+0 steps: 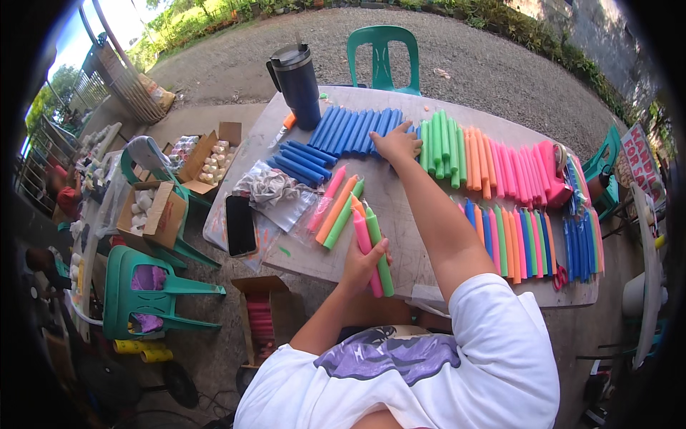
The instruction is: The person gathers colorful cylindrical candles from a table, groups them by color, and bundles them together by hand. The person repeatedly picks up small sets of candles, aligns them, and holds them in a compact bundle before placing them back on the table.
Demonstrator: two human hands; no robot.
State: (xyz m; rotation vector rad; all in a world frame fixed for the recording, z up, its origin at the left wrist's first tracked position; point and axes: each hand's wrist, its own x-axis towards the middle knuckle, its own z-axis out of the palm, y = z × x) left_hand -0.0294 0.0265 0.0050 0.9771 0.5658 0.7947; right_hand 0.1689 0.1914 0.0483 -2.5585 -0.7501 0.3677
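My left hand [362, 263] is closed around a bunch of candles, with a pink candle [362, 236] and a green candle [381, 257] plain to see and an orange tip behind them. My right hand [399, 143] reaches over the right end of a row of blue candles [343, 128]; whether its fingers grip one is hidden. Beside it lie green candles [442, 142], then orange candles [477, 158] and pink candles [517, 171]. Left of my left hand, a pink, an orange and a green candle [343, 217] lie on clear plastic. More blue candles [300, 163] lie behind these.
A dark blue tumbler [297, 88], a knife with an orange handle [284, 128], a phone [240, 225] and crumpled plastic [270, 187] lie or stand at left. At right are a pink tape dispenser [554, 177], mixed candles [514, 241] and red scissors [560, 278]. Green chairs [383, 59] surround the table [407, 230].
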